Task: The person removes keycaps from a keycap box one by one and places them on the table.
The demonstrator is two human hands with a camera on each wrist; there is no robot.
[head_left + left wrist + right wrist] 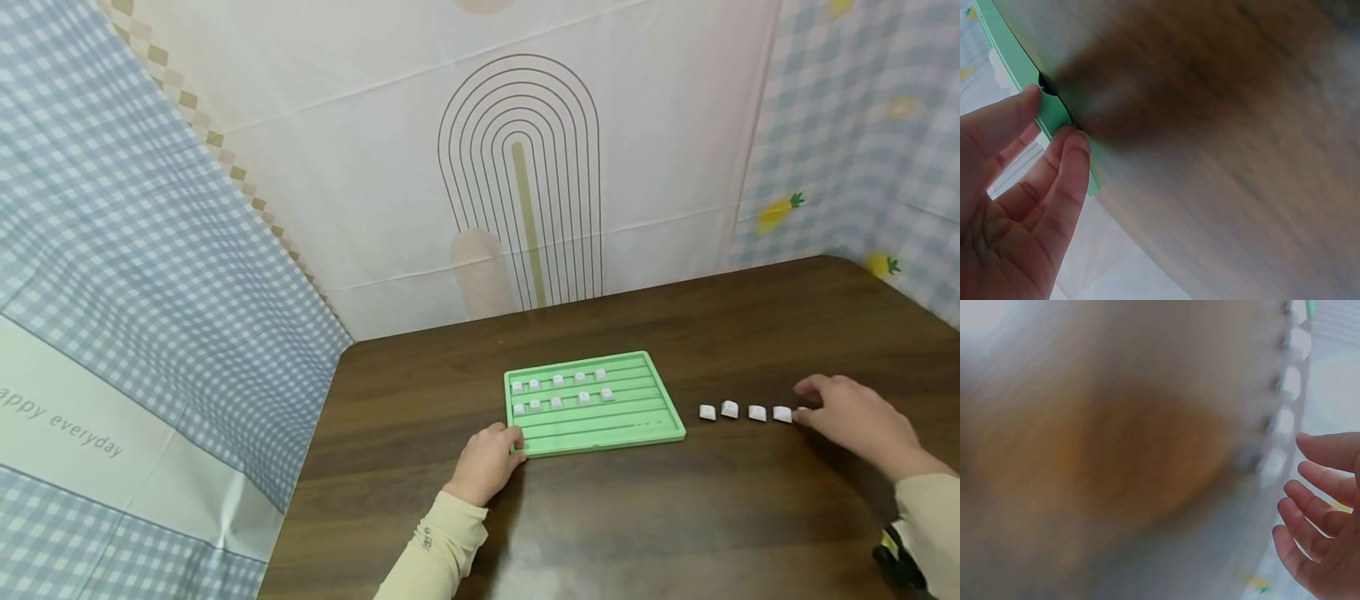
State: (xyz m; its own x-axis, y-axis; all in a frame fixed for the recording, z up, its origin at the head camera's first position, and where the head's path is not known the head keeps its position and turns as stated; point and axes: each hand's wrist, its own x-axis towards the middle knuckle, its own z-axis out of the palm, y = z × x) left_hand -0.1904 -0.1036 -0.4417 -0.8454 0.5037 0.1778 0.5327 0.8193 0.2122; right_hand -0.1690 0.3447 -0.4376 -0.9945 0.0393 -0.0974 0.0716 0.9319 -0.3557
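Note:
A green tray (639, 410) with raised ridges lies on the table, white keycaps (557, 381) standing in two rows toward its left side. At its near left corner, my left hand (483, 462) grips the edge between thumb and fingers; the left wrist view shows fingertips on the green wall (1054, 115). Right of the tray, loose white keycaps (757, 412) form a line. My right hand (858, 417) hovers at the line's right end, partly covering the last keycap. In the right wrist view, its loosely bent fingers (1304, 522) are spread beside that keycap (1273, 467), holding nothing.
The dark wooden table (585, 525) has a back edge against a patterned white cloth (390, 208). Blue checked cloth (195, 275) hangs along the left, with more at the right. A black item with a yellow patch (896, 554) sits at the right sleeve.

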